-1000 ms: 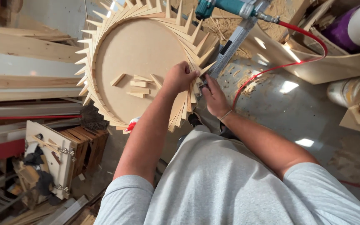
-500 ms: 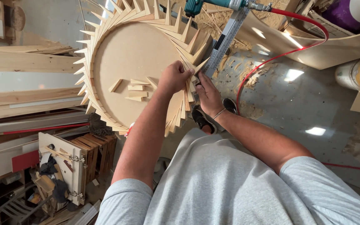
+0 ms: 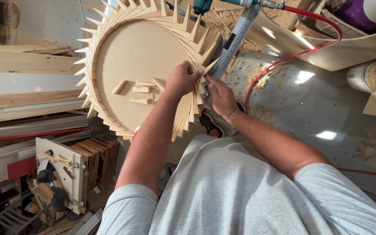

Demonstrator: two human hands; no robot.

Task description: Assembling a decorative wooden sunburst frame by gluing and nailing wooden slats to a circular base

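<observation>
A round wooden disc [image 3: 142, 65] lies below me, ringed by many pointed wooden wedges [image 3: 94, 72] that fan outward like sun rays. My left hand [image 3: 181, 80] presses down on the wedges at the disc's right edge, fingers curled over them. My right hand [image 3: 220, 95] is just beside it and pinches a single wedge [image 3: 208, 68] at the same spot. A few loose wedge pieces [image 3: 140, 91] lie on the disc's bare face.
A metal ruler [image 3: 236, 39] leans at the disc's upper right, below a teal power tool [image 3: 203, 5] with a red hose [image 3: 292, 54] running across the concrete floor. Lumber boards [image 3: 27, 63] and wooden crates [image 3: 96, 159] are stacked at left. A curved plywood form [image 3: 327, 48] sits upper right.
The view has shifted slightly; both hands stay at the disc's right edge, working the same wedges with only small finger movements.
</observation>
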